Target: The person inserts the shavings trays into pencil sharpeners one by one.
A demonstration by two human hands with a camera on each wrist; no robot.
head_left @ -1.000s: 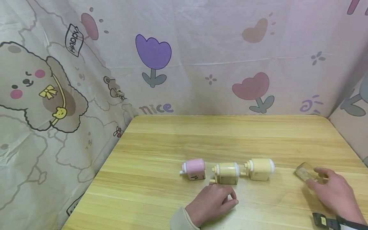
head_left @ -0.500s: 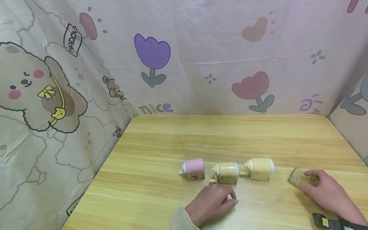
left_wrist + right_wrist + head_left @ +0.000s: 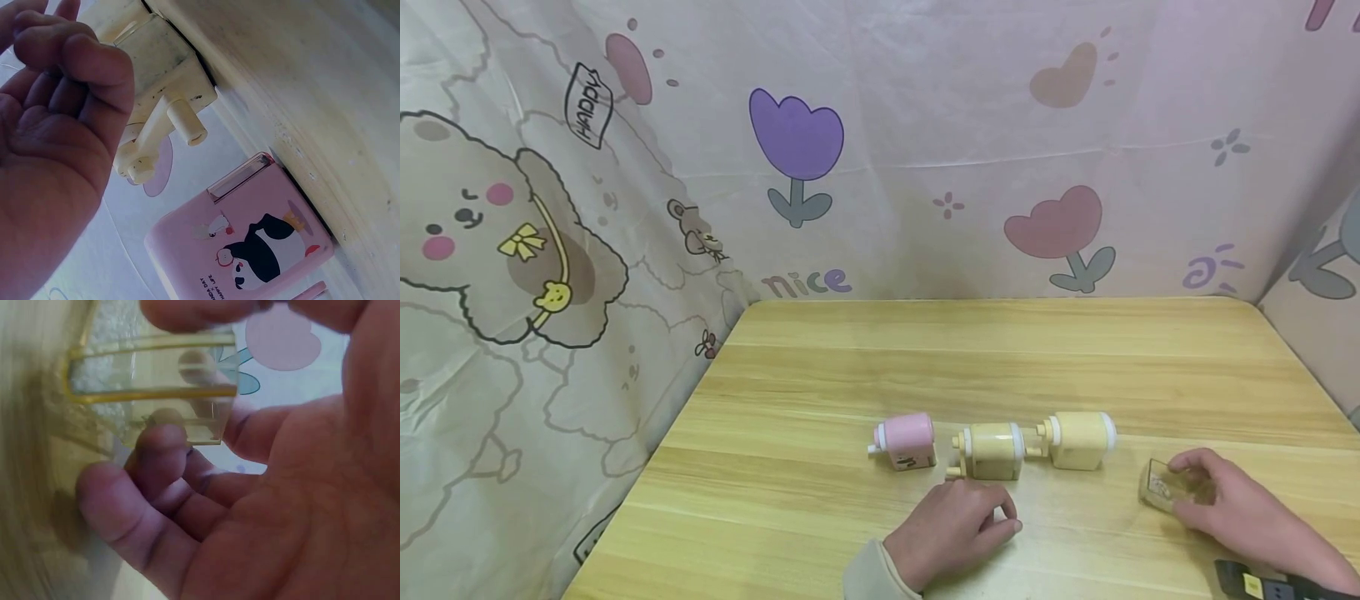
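Note:
My right hand (image 3: 1232,504) pinches a clear yellowish shavings drawer (image 3: 1156,483) between thumb and fingers, low over the right part of the table. In the right wrist view the drawer (image 3: 103,365) shows whitish bits at its far end. Resting on the table with loosely curled fingers, my left hand (image 3: 955,529) holds nothing. Just beyond it stands a yellow crank pencil sharpener (image 3: 992,454). A pink sharpener (image 3: 910,443) with a panda print (image 3: 262,253) is to its left, and another yellow sharpener (image 3: 1078,442) to its right. All their cranks point left.
The wooden table (image 3: 1000,358) runs back to a pale patterned cloth (image 3: 917,108) hung behind it. More of this cloth hangs along the left and right sides. A black strap (image 3: 1262,581) is on the right wrist.
My right hand has moved left and slightly nearer with the drawer, turning it a little on the way. The left hand and the three sharpeners have stayed in place.

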